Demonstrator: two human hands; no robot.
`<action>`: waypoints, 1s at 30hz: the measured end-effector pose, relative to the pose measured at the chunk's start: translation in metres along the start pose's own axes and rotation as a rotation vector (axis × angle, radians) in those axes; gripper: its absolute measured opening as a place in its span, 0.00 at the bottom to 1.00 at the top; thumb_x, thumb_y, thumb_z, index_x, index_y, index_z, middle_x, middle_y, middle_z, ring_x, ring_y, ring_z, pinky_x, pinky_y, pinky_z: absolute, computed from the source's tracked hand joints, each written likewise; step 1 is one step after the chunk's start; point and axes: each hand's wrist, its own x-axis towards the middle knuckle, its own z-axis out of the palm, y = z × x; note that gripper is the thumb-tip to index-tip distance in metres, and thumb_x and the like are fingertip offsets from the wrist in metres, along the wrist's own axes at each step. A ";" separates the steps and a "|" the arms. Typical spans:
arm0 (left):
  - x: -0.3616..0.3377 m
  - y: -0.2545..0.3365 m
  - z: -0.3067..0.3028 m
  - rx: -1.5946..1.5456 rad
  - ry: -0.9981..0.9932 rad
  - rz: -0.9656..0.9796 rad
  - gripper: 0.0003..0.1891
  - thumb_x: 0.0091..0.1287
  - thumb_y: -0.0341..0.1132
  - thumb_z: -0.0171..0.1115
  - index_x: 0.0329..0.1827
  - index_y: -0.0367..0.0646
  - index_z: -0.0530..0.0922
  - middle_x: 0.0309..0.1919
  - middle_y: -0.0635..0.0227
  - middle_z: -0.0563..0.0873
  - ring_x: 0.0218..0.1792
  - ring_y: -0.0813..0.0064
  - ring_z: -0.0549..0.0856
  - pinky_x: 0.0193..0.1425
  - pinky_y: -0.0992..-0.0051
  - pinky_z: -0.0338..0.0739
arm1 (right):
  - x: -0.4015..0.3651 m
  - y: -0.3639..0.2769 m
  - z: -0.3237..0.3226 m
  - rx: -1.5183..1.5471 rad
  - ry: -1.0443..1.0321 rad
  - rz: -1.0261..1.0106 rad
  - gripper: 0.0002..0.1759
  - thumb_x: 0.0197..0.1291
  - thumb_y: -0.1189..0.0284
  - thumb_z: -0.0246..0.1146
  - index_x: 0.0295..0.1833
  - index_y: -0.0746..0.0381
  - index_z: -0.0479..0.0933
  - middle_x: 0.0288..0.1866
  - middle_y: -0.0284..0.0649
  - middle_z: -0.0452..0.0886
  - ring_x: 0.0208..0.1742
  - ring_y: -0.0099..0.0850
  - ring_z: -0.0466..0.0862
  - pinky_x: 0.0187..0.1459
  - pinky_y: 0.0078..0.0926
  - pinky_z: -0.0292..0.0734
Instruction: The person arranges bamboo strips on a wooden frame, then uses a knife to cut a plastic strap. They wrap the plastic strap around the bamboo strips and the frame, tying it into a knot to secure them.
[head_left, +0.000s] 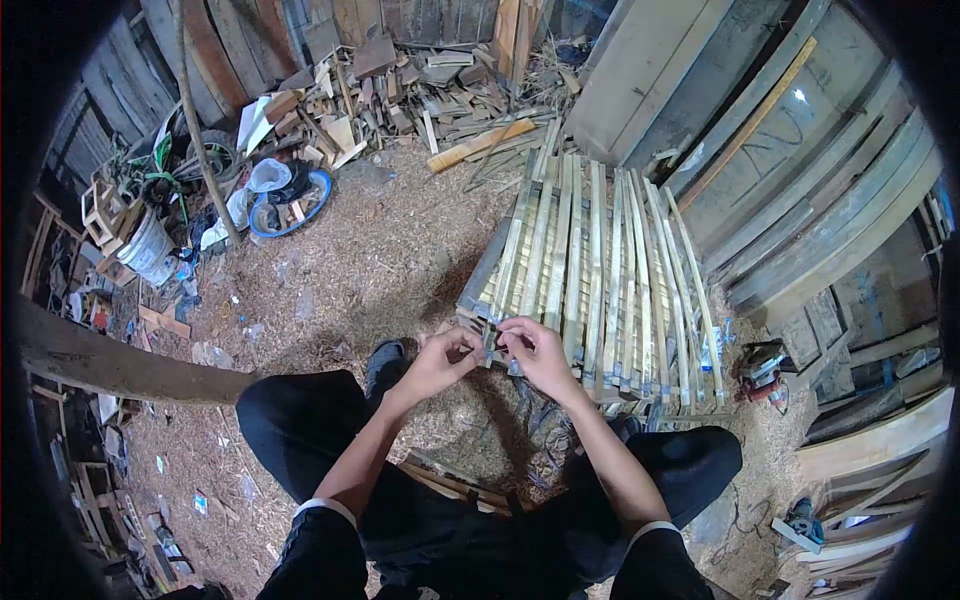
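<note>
Long pale wooden slats [597, 265] lie side by side in a slightly fanned row in front of me, over a lattice of thin cross strips. At the near left corner of this row, my left hand [443, 362] is curled with thumb and fingertips together beside a slat end. My right hand [540, 355] is bent in a pinch just to the right of that same end. Between the two hands shows a small dark, thin piece [489, 335], too small to name. Whether either hand grips it or the slat end is hard to see.
A heap of wood offcuts [400, 95] lies along the back wall. To the left are a blue basin [318, 205], a white bucket [148, 250] and a post [130, 358]. Power tools [765, 370] and leaning boards [880, 435] stand to the right. Shavings cover the floor.
</note>
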 end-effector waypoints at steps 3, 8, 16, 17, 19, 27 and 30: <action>0.001 0.002 -0.002 0.089 0.018 0.131 0.04 0.71 0.27 0.68 0.44 0.38 0.82 0.40 0.66 0.85 0.47 0.76 0.82 0.52 0.72 0.76 | 0.004 0.010 0.009 0.096 0.082 -0.005 0.13 0.72 0.82 0.61 0.59 0.67 0.78 0.45 0.40 0.89 0.36 0.22 0.84 0.41 0.20 0.79; 0.002 -0.011 0.010 -0.133 0.063 0.031 0.11 0.70 0.29 0.69 0.47 0.41 0.75 0.41 0.68 0.87 0.45 0.74 0.86 0.58 0.69 0.69 | 0.003 0.001 0.010 -0.018 0.084 0.012 0.11 0.70 0.81 0.63 0.56 0.68 0.82 0.43 0.39 0.89 0.36 0.21 0.85 0.41 0.20 0.79; 0.010 -0.015 0.012 0.230 0.080 -0.002 0.15 0.68 0.37 0.71 0.49 0.46 0.73 0.39 0.67 0.92 0.45 0.73 0.89 0.58 0.63 0.57 | 0.003 0.001 0.012 -0.024 0.087 -0.026 0.10 0.66 0.77 0.68 0.50 0.68 0.86 0.40 0.41 0.90 0.39 0.27 0.86 0.42 0.25 0.79; 0.011 -0.018 0.013 0.226 0.097 0.011 0.15 0.68 0.37 0.71 0.50 0.46 0.73 0.39 0.66 0.93 0.44 0.71 0.88 0.59 0.63 0.57 | 0.003 0.000 0.011 -0.029 0.070 -0.044 0.10 0.66 0.76 0.68 0.51 0.68 0.86 0.39 0.41 0.89 0.39 0.27 0.86 0.42 0.26 0.79; 0.011 -0.015 0.013 0.223 0.113 0.023 0.15 0.68 0.36 0.70 0.50 0.46 0.73 0.40 0.65 0.93 0.43 0.70 0.88 0.59 0.64 0.58 | 0.003 0.003 0.010 -0.033 0.054 -0.060 0.11 0.66 0.76 0.68 0.52 0.68 0.86 0.38 0.41 0.89 0.38 0.27 0.85 0.42 0.26 0.78; 0.009 -0.010 0.012 0.214 0.129 -0.006 0.22 0.67 0.36 0.72 0.59 0.47 0.72 0.41 0.61 0.93 0.48 0.71 0.87 0.61 0.65 0.58 | 0.003 -0.001 0.005 -0.111 -0.042 -0.081 0.10 0.68 0.73 0.69 0.50 0.68 0.87 0.43 0.38 0.89 0.44 0.24 0.84 0.50 0.26 0.78; 0.010 -0.003 0.005 0.199 0.060 -0.080 0.30 0.66 0.33 0.74 0.68 0.47 0.69 0.45 0.68 0.88 0.52 0.71 0.90 0.71 0.65 0.55 | 0.004 0.004 0.009 -0.029 -0.007 -0.054 0.11 0.69 0.72 0.69 0.52 0.68 0.86 0.43 0.36 0.89 0.42 0.22 0.83 0.49 0.26 0.78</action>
